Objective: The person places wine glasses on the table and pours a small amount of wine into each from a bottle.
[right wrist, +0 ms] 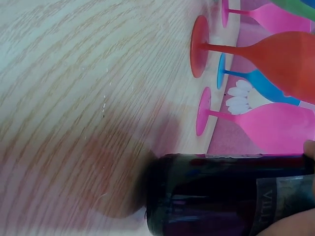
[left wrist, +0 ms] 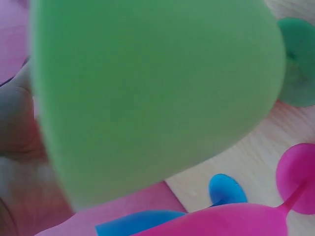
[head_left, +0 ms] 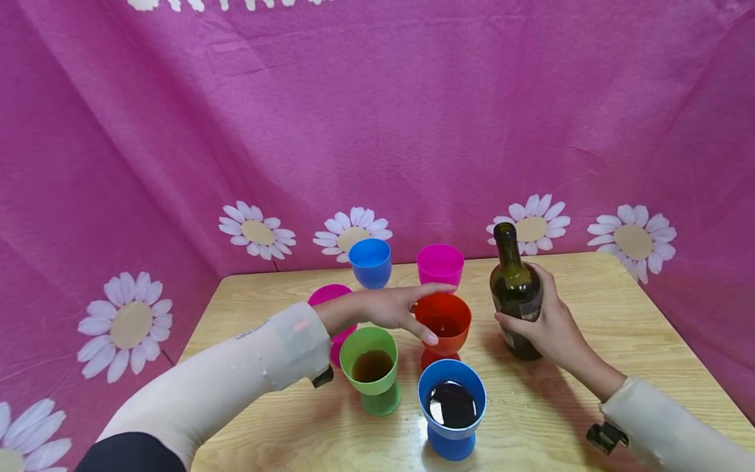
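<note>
My left hand (head_left: 394,307) reaches across to the red goblet (head_left: 451,341), thumb extended along the near side of its bowl and fingers stretched over the far rim. Dark liquid shows inside that goblet. My right hand (head_left: 545,331) grips a dark green glass wine bottle (head_left: 514,288) round its body, neck up, its base close over the table. Below the left forearm stands a green goblet (head_left: 380,380) with brown liquid; its bowl (left wrist: 162,93) fills much of the left wrist view. Nearest me is a blue goblet (head_left: 451,419) holding dark liquid.
Toward the back of the wooden table (head_left: 283,426) stand another blue goblet (head_left: 370,265) and a pink goblet (head_left: 440,267). A second pink goblet (head_left: 327,295) is partly hidden behind the left forearm. A pink flowered cloth (head_left: 377,131) hangs behind the table.
</note>
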A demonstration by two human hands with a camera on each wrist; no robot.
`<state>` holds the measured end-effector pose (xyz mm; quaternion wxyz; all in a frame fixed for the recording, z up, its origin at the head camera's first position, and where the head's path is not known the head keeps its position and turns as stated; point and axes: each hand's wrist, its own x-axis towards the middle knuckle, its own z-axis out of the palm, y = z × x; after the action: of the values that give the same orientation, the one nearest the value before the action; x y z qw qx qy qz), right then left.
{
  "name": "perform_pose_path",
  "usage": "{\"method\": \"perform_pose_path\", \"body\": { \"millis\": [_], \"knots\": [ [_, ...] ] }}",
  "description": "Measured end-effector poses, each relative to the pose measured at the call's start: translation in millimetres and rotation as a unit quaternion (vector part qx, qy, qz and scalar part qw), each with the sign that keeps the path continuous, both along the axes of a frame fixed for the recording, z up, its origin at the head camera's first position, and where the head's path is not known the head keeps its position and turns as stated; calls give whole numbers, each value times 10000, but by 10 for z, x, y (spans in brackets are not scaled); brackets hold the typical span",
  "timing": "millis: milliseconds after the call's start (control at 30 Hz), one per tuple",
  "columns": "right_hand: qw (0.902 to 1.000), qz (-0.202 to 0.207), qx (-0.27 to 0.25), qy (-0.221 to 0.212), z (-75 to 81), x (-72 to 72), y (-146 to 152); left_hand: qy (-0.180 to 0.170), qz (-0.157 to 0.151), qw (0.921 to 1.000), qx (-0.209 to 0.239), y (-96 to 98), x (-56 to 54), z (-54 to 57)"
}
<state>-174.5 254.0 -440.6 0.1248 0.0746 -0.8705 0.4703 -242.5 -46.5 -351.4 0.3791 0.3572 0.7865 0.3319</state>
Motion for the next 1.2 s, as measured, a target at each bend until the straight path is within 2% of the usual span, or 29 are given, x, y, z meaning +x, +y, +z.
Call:
{"method": "perform_pose_path", "body": {
  "millis": [100,233,333,400,500,633,800,933,1100,1200],
  "knots": [
    [10000,35,-12,16,-15,-3,5,216,-18,9997,-64,-10,-10,99],
    [10000,92,-23,0,-23,-1,9,576,61,9983,-15,-59,-82,346],
    [9999,110,-39,-47,-17,3,12,1123,337,9929,178,-106,-200,498],
    [9999,111,-33,-55,-12,0,12,1507,652,9860,289,-123,-284,538],
    [9999,105,21,-32,-10,-9,12,1875,1057,9760,329,-103,-398,486],
    [9999,78,105,10,-20,-17,11,1968,1258,9722,166,7,-466,340],
    [9998,121,161,43,-18,-28,-2,1965,1507,9688,-55,150,-486,220],
    [9998,102,175,35,-9,-25,-1,1791,1535,9716,-161,220,-518,173],
    [9998,103,181,-8,-10,-24,0,1443,1323,9801,-332,238,-528,144],
    [9997,117,207,1,-11,-27,-4,1368,1218,9822,-405,236,-527,125]
  ]
}}
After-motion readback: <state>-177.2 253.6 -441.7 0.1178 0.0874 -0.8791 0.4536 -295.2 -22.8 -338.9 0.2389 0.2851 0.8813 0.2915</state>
